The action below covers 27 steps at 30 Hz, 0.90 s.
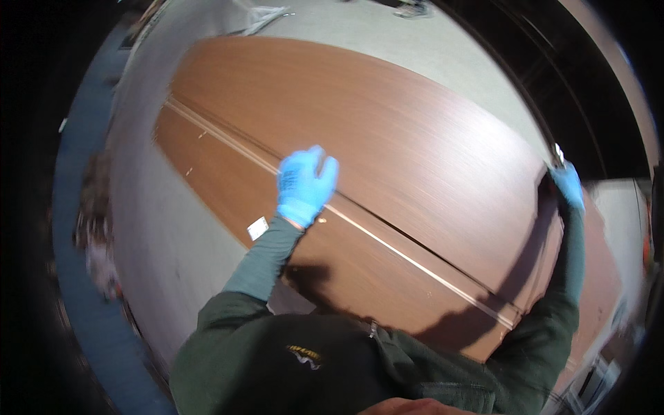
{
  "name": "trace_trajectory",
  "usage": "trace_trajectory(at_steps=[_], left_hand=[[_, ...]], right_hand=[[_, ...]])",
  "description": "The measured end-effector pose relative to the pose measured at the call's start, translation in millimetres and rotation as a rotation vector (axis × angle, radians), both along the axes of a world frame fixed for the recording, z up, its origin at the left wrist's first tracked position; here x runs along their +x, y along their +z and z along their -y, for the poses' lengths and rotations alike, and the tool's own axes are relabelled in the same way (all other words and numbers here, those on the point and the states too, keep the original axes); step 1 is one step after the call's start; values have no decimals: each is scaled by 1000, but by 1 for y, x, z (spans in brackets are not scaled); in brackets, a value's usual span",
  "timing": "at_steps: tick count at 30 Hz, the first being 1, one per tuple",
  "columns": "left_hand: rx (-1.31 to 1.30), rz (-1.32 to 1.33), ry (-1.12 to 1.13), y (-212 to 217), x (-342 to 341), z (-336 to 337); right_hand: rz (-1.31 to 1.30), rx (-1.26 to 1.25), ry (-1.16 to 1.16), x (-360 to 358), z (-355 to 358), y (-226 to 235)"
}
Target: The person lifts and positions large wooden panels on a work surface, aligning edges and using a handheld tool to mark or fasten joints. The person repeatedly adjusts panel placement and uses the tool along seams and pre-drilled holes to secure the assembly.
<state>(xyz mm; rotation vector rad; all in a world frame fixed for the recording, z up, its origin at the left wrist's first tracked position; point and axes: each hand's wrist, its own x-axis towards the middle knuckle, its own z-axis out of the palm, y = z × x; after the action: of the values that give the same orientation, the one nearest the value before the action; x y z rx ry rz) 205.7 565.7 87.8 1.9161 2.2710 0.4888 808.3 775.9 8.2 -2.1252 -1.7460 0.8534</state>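
Centre frame, your left hand (305, 185) lies flat, fingers loosely together, steadying the upper panel (387, 138), while your right hand (567, 185) at right edge curls around its end.

The large panel (415, 159) looks like wood or wood veneer, reddish brown with fine straight grain and a smooth, low-sheen finish, and a second panel (332, 263) of the same finish lies under it, its exposed edge showing as a pale raw strip. Both the left hand (304, 185) and the right hand (568, 185) wear thin bright-blue gloves that look like smooth rubbery nitrile, above sleeves of soft, matt, dark green knit cloth. The floor (166, 235) is a pale grey, matt, concrete-like surface.
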Motion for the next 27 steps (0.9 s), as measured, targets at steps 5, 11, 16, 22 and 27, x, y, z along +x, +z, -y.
trace_trajectory(at_steps=[5, 11, 16, 22, 27], left_hand=[[196, -161, -448, -48, 41, -58], [83, -279, -535, -113, 72, -28], [114, -297, -539, -117, 71, -28], [108, -290, -547, -115, 70, -20], [114, -281, -546, -120, 67, -21]], right_hand=[[232, -166, 12, -39, 33, 38], [348, 24, -36, -67, 79, 57], [340, -75, -74, -72, 98, 63], [294, -59, -53, -73, 112, 57], [232, -51, -74, -72, 117, 62]])
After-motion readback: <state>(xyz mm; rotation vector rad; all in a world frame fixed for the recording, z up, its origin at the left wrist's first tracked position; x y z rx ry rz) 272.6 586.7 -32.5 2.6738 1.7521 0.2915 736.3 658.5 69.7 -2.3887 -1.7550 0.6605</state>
